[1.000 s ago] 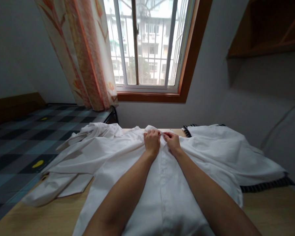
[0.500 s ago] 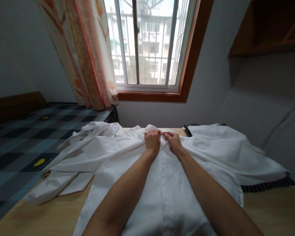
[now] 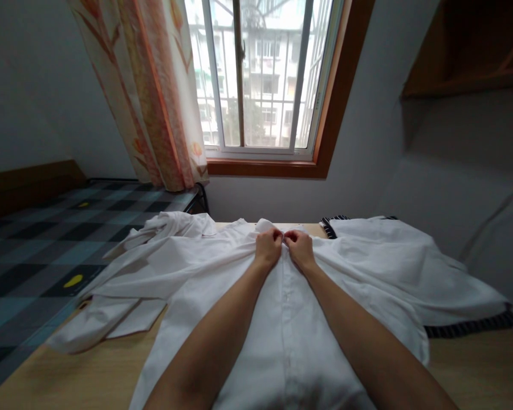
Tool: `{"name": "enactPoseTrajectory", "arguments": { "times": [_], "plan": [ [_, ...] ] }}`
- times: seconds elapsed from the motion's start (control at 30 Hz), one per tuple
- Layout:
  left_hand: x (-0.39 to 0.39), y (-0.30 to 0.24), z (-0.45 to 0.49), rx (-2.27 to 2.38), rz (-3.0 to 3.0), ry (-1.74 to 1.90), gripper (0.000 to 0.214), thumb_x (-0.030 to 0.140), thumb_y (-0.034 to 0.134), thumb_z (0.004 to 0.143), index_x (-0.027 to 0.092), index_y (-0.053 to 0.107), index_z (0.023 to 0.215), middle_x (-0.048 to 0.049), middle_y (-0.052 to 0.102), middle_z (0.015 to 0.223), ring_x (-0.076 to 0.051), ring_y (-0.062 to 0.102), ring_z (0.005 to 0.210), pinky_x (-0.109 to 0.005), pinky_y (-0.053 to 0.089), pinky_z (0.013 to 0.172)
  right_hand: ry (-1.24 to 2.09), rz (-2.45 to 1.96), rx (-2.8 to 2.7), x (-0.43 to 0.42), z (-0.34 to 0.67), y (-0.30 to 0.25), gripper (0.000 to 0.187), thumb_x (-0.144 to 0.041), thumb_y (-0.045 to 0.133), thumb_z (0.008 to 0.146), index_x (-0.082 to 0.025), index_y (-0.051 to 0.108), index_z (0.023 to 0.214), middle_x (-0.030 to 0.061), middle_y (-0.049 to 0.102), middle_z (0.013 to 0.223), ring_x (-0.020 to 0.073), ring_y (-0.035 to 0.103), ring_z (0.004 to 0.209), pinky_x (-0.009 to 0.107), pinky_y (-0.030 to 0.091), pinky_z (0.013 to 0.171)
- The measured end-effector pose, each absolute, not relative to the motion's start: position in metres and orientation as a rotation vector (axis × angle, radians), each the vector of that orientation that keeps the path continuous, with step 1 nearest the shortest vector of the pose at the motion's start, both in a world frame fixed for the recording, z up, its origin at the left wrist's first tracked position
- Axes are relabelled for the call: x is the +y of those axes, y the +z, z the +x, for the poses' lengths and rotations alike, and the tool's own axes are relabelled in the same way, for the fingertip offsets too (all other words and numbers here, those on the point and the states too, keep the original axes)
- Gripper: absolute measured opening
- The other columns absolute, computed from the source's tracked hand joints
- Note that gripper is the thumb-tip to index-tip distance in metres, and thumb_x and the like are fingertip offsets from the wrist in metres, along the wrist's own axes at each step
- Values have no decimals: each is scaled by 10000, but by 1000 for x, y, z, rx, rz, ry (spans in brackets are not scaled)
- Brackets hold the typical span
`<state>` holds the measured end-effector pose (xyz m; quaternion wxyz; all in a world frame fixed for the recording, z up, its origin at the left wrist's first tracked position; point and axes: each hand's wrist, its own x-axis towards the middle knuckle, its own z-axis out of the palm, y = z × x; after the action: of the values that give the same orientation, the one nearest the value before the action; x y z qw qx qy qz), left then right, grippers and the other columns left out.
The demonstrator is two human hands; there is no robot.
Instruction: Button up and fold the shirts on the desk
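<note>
A white button-up shirt [image 3: 222, 293] lies spread over the wooden table, its front placket running down the middle toward me. Near the collar, my left hand [image 3: 268, 246] is closed, its fingertips pinching the fabric at the placket. My right hand [image 3: 299, 247] pinches the same spot from the other side, its fingers curled together. The two sets of fingertips almost meet. Whether a button is between them is too small to make out. One sleeve reaches out to the left in folds, and white cloth also stretches to the right.
Under the cloth is a light wooden table [image 3: 68, 378]. A dark striped cloth edge [image 3: 474, 329] shows beneath the white fabric at right. To the left stands a bed with a checked cover [image 3: 38, 245]. Behind are a window [image 3: 265, 85], a flowered curtain [image 3: 154, 102] and a wall shelf [image 3: 465, 85].
The view has shifted slightly. My right fingers have curled in more, and both hands stay at the same place on the placket.
</note>
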<state>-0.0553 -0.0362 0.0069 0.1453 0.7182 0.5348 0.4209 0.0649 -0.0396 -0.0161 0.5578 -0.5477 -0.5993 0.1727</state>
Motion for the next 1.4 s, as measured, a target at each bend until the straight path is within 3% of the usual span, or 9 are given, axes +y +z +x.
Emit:
{"name": "enactPoseTrajectory", "arguments": {
  "times": [0.3, 0.47, 0.73, 1.4],
  "plan": [
    [-40, 10, -54, 1511, 1916, 1296, 17, 173, 626, 800, 175, 612, 809, -14, 650, 659, -174, 632, 655, -283, 449, 685, 436, -1290, -1371, -35, 64, -22, 138, -272, 625, 685, -183, 730, 679, 63, 735, 705, 212, 660, 658, 309, 488, 669],
    [-40, 9, -54, 1542, 1928, 1288, 59, 128, 618, 779, 180, 606, 804, -7, 640, 649, -179, 632, 665, -284, 443, 689, 488, -1281, -1345, -34, 63, -23, 117, -257, 648, 647, -188, 742, 659, 53, 733, 662, 216, 667, 634, 293, 484, 613],
    [-36, 5, -54, 1522, 1984, 1253, 126, 82, 547, 826, 196, 586, 863, -6, 643, 700, -169, 616, 691, -270, 421, 683, 532, -1252, -1305, -33, 64, -24, 164, -304, 656, 662, -177, 753, 697, 70, 743, 701, 224, 673, 658, 317, 500, 667],
    [-35, 5, -53, 1448, 2019, 1322, 159, 56, 515, 739, 203, 480, 688, 36, 514, 620, -135, 495, 606, -254, 360, 612, 588, -1292, -1352, -24, 69, -21, 158, -310, 582, 689, -168, 650, 685, 36, 676, 662, 166, 587, 622, 276, 455, 615]
  ]
}}
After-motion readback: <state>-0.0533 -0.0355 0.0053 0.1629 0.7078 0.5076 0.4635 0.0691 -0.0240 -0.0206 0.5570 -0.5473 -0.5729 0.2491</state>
